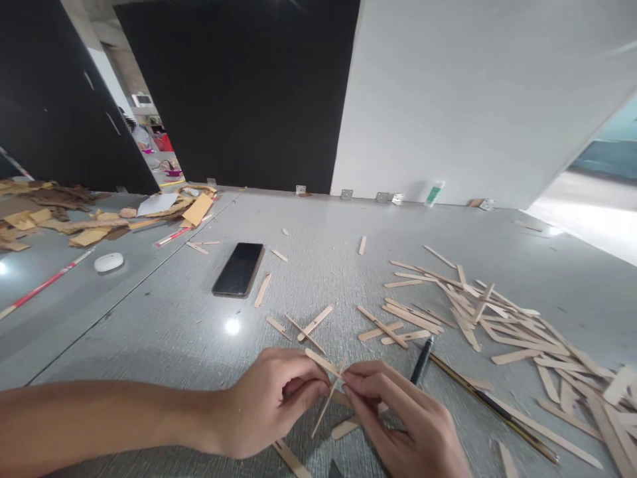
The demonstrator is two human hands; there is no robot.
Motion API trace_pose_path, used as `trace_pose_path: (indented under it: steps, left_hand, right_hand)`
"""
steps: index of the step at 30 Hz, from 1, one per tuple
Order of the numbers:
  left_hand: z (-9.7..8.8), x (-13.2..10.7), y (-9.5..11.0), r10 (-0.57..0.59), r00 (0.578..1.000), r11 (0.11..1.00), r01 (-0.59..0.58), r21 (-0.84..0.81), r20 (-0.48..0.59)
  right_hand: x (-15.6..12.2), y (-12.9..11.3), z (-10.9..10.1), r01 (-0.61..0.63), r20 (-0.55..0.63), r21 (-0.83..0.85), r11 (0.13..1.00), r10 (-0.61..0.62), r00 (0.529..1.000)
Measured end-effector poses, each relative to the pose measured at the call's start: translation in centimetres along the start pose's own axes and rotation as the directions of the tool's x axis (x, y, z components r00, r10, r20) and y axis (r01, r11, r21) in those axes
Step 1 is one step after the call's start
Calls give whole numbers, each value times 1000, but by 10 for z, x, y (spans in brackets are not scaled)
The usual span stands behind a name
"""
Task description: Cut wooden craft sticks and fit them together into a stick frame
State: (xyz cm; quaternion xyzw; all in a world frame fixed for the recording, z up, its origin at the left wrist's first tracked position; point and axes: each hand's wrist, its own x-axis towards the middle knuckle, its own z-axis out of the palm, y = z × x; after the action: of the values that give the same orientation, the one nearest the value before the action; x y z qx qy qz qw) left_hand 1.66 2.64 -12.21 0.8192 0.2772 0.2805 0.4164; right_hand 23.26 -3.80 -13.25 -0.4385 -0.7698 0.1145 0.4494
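Observation:
Between my two hands is a pair of crossed wooden craft sticks (322,362), one seen flat and the other edge-on, meeting near my fingertips. My left hand (263,401) pinches them from the left with thumb and forefinger. From the right, my right hand (405,415) grips the crossing with closed fingertips. How the sticks join is hidden by the fingers. Just beyond lie more crossed sticks (316,323) and a second crossed group (383,325). A black pen (422,362) lies beside my right hand, near a long gold-and-black pen-like rod (492,406).
A large loose pile of craft sticks (527,338) spreads over the right of the grey table. A phone (239,269) and a white oval case (108,262) lie left. Torn cardboard (99,222) covers the far left. Upright black (239,93) and white (448,93) panels stand behind.

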Motion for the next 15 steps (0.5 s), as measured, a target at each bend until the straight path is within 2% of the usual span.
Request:
trace_pose_path:
  steps: [3,6,8,12,15]
  left_hand:
    - [0,0,0,57,998,998,-57,11,-18]
    - [-1,1,0,74,997,995,-72,-68,19]
    - [-1,1,-1,25,997,987,-14,-158,70]
    - [2,0,-4,-154,975,930,198,-308,160]
    - [3,-1,-5,-172,964,902,236,-361,201]
  right_hand:
    - [0,-1,-1,-8,-6,5,1000,8,1000]
    - [0,-1,-1,-2,-10,-2,1000,2,1000]
    - [-1,0,0,-13,-14,-8,1000,13,1000]
    - [-1,0,-2,-41,-21,-14,999,41,999]
    - [1,-1,-4,-42,-72,-2,999,42,997]
